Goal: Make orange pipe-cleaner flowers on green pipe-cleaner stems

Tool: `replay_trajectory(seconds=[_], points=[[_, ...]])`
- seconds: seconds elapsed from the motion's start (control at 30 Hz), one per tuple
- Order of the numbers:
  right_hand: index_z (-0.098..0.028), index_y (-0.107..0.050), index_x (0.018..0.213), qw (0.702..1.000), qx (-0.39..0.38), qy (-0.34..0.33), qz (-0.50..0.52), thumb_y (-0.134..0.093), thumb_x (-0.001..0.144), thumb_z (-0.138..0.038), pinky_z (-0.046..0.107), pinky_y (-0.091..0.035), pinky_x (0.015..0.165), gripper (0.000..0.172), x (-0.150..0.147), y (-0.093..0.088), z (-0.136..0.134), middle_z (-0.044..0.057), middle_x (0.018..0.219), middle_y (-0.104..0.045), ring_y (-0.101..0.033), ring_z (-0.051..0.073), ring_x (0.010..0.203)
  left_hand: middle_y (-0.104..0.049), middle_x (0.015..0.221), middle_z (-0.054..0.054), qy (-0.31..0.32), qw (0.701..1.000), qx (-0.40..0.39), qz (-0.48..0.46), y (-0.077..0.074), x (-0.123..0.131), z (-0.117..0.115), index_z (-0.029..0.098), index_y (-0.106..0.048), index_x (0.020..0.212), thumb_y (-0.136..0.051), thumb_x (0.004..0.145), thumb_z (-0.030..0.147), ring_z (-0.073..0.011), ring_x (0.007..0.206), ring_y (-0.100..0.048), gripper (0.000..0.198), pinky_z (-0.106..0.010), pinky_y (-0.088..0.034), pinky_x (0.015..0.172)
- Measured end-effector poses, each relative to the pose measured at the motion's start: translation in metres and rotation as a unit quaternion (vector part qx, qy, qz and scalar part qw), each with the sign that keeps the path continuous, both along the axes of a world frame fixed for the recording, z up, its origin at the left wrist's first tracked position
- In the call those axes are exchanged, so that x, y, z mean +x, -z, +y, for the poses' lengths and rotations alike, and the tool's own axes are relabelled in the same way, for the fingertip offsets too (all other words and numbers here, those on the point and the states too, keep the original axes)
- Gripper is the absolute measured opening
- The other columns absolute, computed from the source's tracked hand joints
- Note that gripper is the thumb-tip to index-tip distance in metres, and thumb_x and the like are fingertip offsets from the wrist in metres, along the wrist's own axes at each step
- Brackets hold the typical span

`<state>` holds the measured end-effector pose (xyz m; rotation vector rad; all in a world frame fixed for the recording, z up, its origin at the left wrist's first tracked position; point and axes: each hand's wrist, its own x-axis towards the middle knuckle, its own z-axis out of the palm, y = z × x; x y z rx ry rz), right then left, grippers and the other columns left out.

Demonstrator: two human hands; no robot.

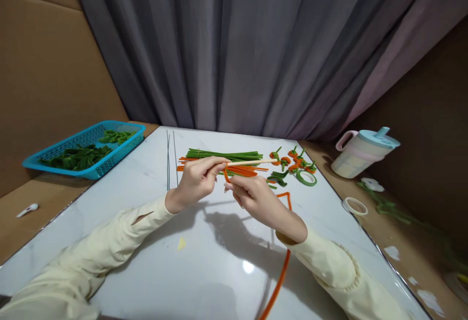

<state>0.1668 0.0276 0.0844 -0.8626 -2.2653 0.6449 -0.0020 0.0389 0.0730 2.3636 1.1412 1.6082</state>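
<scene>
My left hand (195,181) is closed around one end of a thin wooden stick (252,163), which points to the right above the table. An orange pipe cleaner (282,276) loops over the stick at my left fingertips. My right hand (261,200) pinches that pipe cleaner just below the stick, and its long tail hangs past my right wrist toward the near edge. Behind my hands lie green pipe cleaners (226,155) and orange pipe cleaners (243,170). Small orange-and-green pipe-cleaner pieces (293,161) sit at the back right, near some dark green leaf-like shapes (278,178).
A blue basket (93,170) holding green pieces stands at the left. Thin dark wires (168,159) lie at the back. On the right are green tape (306,178), a white tape roll (354,206) and a lidded cup (361,154). A yellow scrap (182,243) lies in front.
</scene>
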Motion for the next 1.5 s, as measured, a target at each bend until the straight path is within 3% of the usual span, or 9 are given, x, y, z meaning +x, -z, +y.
replay_trajectory(seconds=[0.23,0.37,0.53,0.6,0.7,0.83,1.1,1.2,1.5], points=[[-0.013,-0.058,0.07,0.986,0.117,0.021,-0.116,-0.039,0.073,0.0,0.021,-0.024,0.05,0.023,0.012,-0.008,0.0,-0.001,0.052,-0.048,-0.037,0.009,0.046,-0.059,0.056,0.001,-0.005,0.999,-0.01,0.03,0.0,-0.001,0.0,0.015,-0.057,0.075,-0.045,0.086,0.014,-0.008,0.045,-0.051,0.017,-0.018,-0.036,0.045],[-0.013,-0.061,0.077,0.956,0.221,0.054,-0.185,-0.038,0.066,0.003,0.023,-0.019,0.049,0.03,0.013,-0.011,-0.005,0.0,0.056,-0.052,-0.036,0.01,0.048,-0.057,0.055,0.001,-0.01,0.991,0.037,0.13,-0.001,-0.002,-0.003,0.016,-0.052,0.068,-0.042,0.083,0.01,-0.0098,0.047,-0.049,0.02,-0.021,-0.036,0.048],[-0.015,-0.061,0.075,0.921,0.303,0.07,-0.235,-0.037,0.065,0.004,0.026,-0.012,0.047,0.033,0.021,-0.013,0.0,0.001,0.057,-0.051,-0.034,0.011,0.046,-0.055,0.052,0.0,0.052,0.979,-0.005,0.198,-0.006,-0.001,-0.008,0.016,-0.05,0.063,-0.04,0.081,0.008,-0.0104,0.046,-0.05,0.022,-0.021,-0.034,0.047],[-0.015,-0.06,0.074,0.939,0.266,0.057,-0.209,-0.037,0.069,0.003,0.025,-0.015,0.047,0.03,0.028,-0.014,0.008,0.0,0.056,-0.051,-0.037,0.01,0.048,-0.055,0.052,0.001,0.097,0.977,-0.054,0.183,-0.01,0.0,-0.011,0.016,-0.052,0.065,-0.04,0.081,0.008,-0.0092,0.046,-0.051,0.021,-0.018,-0.036,0.046],[-0.015,-0.059,0.072,0.976,0.168,-0.042,-0.131,-0.041,0.077,-0.002,0.02,-0.024,0.05,0.023,0.036,-0.015,0.022,-0.001,0.056,-0.051,-0.041,0.008,0.05,-0.058,0.056,0.002,0.16,0.969,-0.124,0.142,-0.017,0.001,-0.015,0.015,-0.055,0.069,-0.042,0.082,0.008,-0.0076,0.047,-0.055,0.019,-0.016,-0.038,0.047],[-0.014,-0.056,0.065,0.986,0.082,-0.141,-0.047,-0.045,0.084,-0.011,0.018,-0.029,0.051,0.022,0.038,-0.014,0.031,-0.004,0.051,-0.043,-0.036,0.006,0.048,-0.056,0.055,0.002,0.215,0.951,-0.203,0.09,-0.026,0.003,-0.022,0.014,-0.054,0.068,-0.044,0.084,0.012,-0.0063,0.046,-0.056,0.019,-0.013,-0.038,0.045],[-0.014,-0.057,0.065,0.995,-0.032,-0.096,-0.006,-0.046,0.089,-0.029,0.018,-0.029,0.047,0.03,0.031,-0.014,0.027,-0.005,0.049,-0.041,-0.037,0.007,0.046,-0.059,0.054,-0.001,0.214,0.932,-0.293,0.017,-0.027,0.002,-0.022,0.013,-0.055,0.071,-0.046,0.088,0.025,-0.007,0.043,-0.049,0.022,-0.016,-0.033,0.04],[-0.013,-0.057,0.064,0.994,-0.082,-0.074,0.01,-0.046,0.089,-0.034,0.018,-0.026,0.045,0.034,0.029,-0.013,0.026,-0.005,0.049,-0.039,-0.035,0.006,0.046,-0.059,0.055,-0.001,0.191,0.946,-0.262,0.018,-0.023,0.003,-0.019,0.013,-0.055,0.072,-0.045,0.089,0.027,-0.0065,0.042,-0.048,0.024,-0.016,-0.033,0.041],[-0.013,-0.056,0.064,0.984,-0.152,-0.074,0.059,-0.05,0.085,-0.049,0.02,-0.024,0.044,0.042,0.027,-0.007,0.028,-0.004,0.052,-0.04,-0.034,0.007,0.048,-0.058,0.059,0.002,0.139,0.987,-0.026,0.074,-0.014,0.006,-0.017,0.015,-0.053,0.08,-0.045,0.086,0.011,-0.0061,0.048,-0.05,0.012,-0.015,-0.041,0.047]])
